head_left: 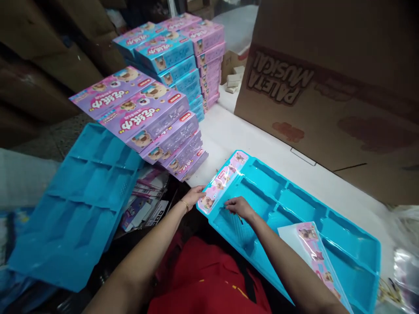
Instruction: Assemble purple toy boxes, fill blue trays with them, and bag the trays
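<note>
A blue plastic tray (303, 198) with several compartments lies slantwise on the white table. A pink printed label strip (221, 183) with cartoon animals runs along its near-left end. My left hand (195, 196) grips that end's edge, close to the label. Over the nearest left compartment, my right hand (240, 207) is closed with its fingertips pinched together; a thin yellowish bit shows below the fingers, too small to name. Beneath my right forearm, white sheets with a pink printed strip (310, 244) rest on the tray, partly hidden by the arm.
Purple printed boxes (157, 113) are stacked at the left, with blue boxes (173, 52) and pink boxes (209, 56) behind them. More blue trays (81, 196) stand tilted at the far left. A large cardboard carton (327, 87) borders the table's far right side.
</note>
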A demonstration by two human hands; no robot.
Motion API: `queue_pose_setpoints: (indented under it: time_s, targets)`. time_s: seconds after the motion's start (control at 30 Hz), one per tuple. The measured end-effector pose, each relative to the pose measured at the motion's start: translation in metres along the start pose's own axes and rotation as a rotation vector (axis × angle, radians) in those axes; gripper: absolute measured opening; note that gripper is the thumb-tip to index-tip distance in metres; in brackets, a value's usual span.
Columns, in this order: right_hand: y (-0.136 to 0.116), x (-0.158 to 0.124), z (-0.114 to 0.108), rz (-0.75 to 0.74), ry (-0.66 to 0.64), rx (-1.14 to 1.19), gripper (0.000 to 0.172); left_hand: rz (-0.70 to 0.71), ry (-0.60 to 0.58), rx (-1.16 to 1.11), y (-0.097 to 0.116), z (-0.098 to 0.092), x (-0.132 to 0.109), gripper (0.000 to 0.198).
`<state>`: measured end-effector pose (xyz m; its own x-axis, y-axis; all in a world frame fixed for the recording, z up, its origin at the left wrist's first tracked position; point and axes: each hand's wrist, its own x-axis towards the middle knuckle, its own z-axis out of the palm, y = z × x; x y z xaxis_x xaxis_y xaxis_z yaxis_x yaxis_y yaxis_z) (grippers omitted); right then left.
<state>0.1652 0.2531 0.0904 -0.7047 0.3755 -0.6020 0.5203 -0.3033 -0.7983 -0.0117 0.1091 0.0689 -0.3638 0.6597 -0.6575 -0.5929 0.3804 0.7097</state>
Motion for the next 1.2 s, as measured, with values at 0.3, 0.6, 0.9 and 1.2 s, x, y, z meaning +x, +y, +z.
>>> queue_pose_setpoints:
  time_s: [0.3,0.6,0.9,1.2]
  targets:
    - [-0.016,0.02,0.04,-0.105,0.156,-0.065,0.026,0.023,-0.084,-0.029,0.008,-0.002,-0.01,0.041]
    - [-0.036,0.047,0.064,-0.237,0.324,-0.362,0.012,0.075,-0.123,-0.043,0.005,-0.003,-0.01,0.048]
    - [-0.056,0.048,0.054,-0.238,0.254,-0.624,0.013,0.097,-0.099,-0.028,0.005,-0.002,-0.012,0.042]
    - [-0.07,0.046,0.064,-0.242,0.221,-0.705,0.013,0.045,-0.09,-0.208,0.005,0.005,-0.008,0.038]
